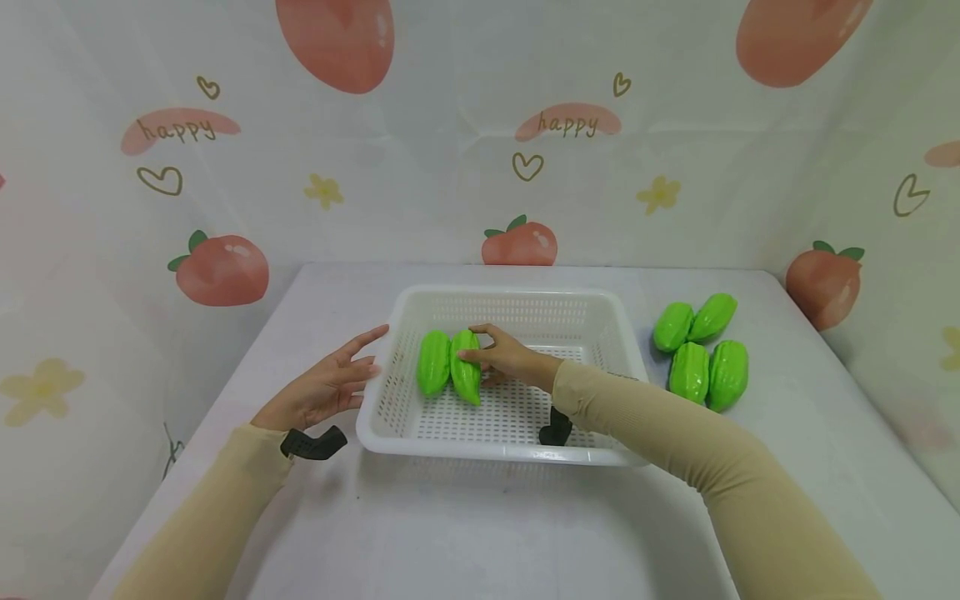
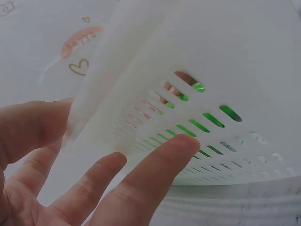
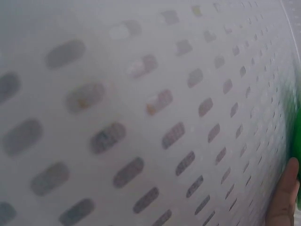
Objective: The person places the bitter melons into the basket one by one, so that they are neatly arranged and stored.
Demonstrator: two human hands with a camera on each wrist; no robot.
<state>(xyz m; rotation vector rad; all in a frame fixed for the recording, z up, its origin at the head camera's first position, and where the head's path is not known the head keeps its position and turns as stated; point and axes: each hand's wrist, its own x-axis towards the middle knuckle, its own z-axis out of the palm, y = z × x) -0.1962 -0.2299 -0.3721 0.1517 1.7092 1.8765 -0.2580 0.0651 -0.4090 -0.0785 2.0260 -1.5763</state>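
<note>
A white perforated plastic basket (image 1: 495, 451) stands on the table. Two glossy green ridged fruits lie side by side in its left half: one fruit (image 1: 433, 363) at the left, and a second fruit (image 1: 466, 379) with a pointed end toward me. My right hand (image 1: 510, 357) reaches into the basket and pinches the second fruit between thumb and fingers. In the right wrist view, a bit of green (image 3: 297, 141) and a fingertip show at the right edge. My left hand (image 1: 330, 387) has its fingers spread against the basket's left side, fingertips at the wall and rim.
Right of the basket, several more green fruits (image 1: 688, 372) lie grouped on the white table (image 1: 480, 533). A printed cloth (image 1: 435, 167) with peaches and hearts hangs behind and at both sides. Black wrist mounts (image 1: 313, 443) sit on both beige sleeves.
</note>
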